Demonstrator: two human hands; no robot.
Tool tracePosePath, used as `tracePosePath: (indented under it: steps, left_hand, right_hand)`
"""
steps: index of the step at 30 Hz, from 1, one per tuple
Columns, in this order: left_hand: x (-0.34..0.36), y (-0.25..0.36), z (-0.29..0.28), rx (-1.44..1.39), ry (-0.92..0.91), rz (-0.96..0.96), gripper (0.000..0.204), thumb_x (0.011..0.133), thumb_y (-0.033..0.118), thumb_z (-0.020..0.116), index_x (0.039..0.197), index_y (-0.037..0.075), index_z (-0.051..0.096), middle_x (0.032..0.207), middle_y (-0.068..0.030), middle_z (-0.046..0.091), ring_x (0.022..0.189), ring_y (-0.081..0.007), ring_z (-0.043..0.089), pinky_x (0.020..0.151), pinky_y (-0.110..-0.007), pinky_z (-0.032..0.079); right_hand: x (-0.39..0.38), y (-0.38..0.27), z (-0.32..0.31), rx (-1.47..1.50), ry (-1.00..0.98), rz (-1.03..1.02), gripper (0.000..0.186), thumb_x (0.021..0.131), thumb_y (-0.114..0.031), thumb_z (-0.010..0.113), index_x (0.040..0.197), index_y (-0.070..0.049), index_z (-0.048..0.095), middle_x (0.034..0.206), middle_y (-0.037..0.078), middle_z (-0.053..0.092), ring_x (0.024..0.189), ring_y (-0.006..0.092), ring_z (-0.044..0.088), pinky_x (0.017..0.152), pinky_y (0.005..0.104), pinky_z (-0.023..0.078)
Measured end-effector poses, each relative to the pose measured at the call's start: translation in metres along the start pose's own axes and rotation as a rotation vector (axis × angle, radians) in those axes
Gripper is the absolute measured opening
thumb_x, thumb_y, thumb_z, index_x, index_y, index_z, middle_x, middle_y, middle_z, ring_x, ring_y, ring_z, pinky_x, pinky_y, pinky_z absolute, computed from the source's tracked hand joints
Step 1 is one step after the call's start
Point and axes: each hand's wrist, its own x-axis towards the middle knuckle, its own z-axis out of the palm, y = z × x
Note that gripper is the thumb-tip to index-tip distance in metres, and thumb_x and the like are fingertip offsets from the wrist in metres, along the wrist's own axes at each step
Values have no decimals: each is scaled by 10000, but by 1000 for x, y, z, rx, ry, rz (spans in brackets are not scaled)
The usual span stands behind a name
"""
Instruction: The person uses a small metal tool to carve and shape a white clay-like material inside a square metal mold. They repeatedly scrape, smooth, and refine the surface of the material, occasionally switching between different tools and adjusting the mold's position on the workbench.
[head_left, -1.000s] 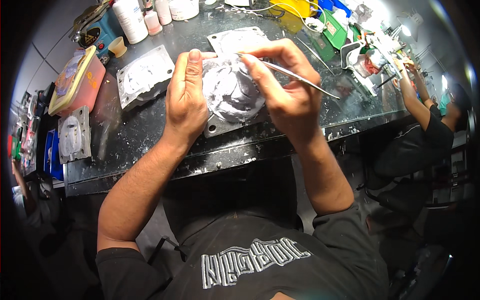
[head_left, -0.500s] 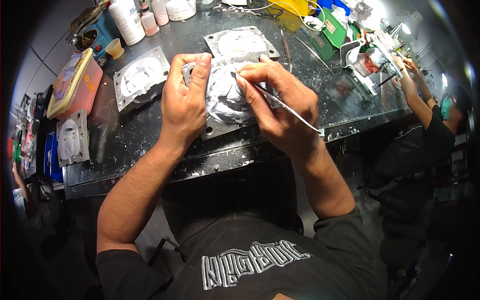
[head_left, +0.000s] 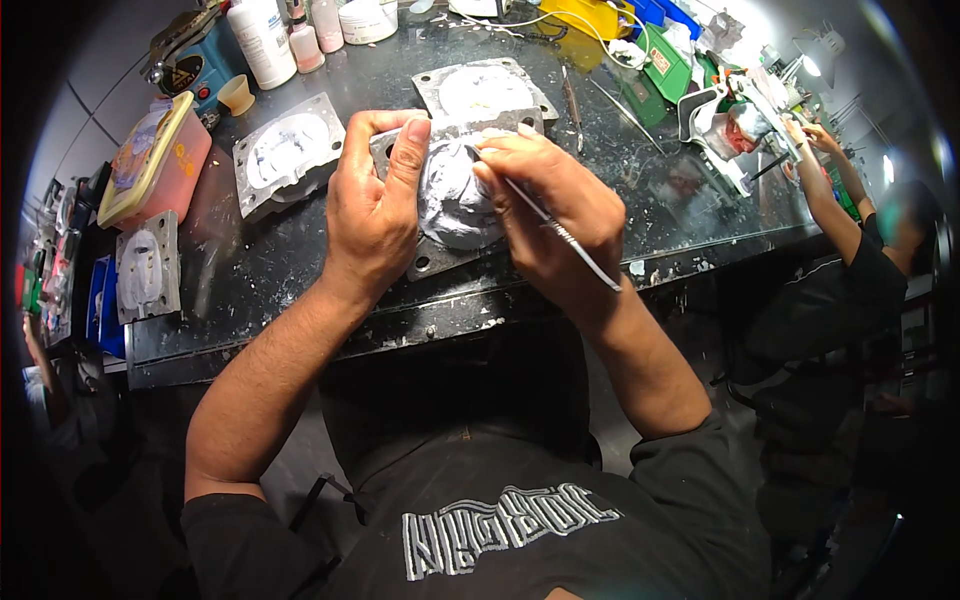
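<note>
- While my left hand (head_left: 375, 215) clamps the near metal mould plate (head_left: 440, 255) on the dark, speckled table (head_left: 300, 270), its white domed cast (head_left: 455, 200) bulges smooth.
- Right hand (head_left: 555, 220) pinches one thin metal pick (head_left: 560, 232).
- Three more grey plates (head_left: 287, 155) lie left and far.

Left hand (head_left: 375, 215) steadies grey mould (head_left: 452, 205); right hand (head_left: 555, 225) holds thin tool (head_left: 560, 232).

Both bare forearms rise from the lower frame to its centre; left hand (head_left: 375, 215) curls fingers downward, right hand (head_left: 555, 215) pinches closed.
</note>
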Motion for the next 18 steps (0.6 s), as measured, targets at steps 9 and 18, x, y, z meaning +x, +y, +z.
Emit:
tracePosePath:
  steps: [9, 18]
  left_hand:
    - [2, -6, -1, -18, -19, -78, 248, 1152, 258, 582, 1185, 13, 609, 947, -7, 642, 841, -40, 539, 726, -214, 466]
    - [3, -10, 4, -2, 34, -27, 250, 1155, 257, 574, 1172, 11, 615, 969, -18, 648, 873, -52, 551, 764, -224, 472]
  right_hand:
    - [9, 1, -4, -53, -60, -34, 159, 889, 54, 753, 1016, -15, 683, 986, 141, 750, 909, 345, 757, 972, 490, 607]
    - [1, -1, 2, 162, 55, 225, 110, 932, -6, 781, 1009, -10, 703, 964, 146, 762, 891, 334, 779, 869, 417, 617]
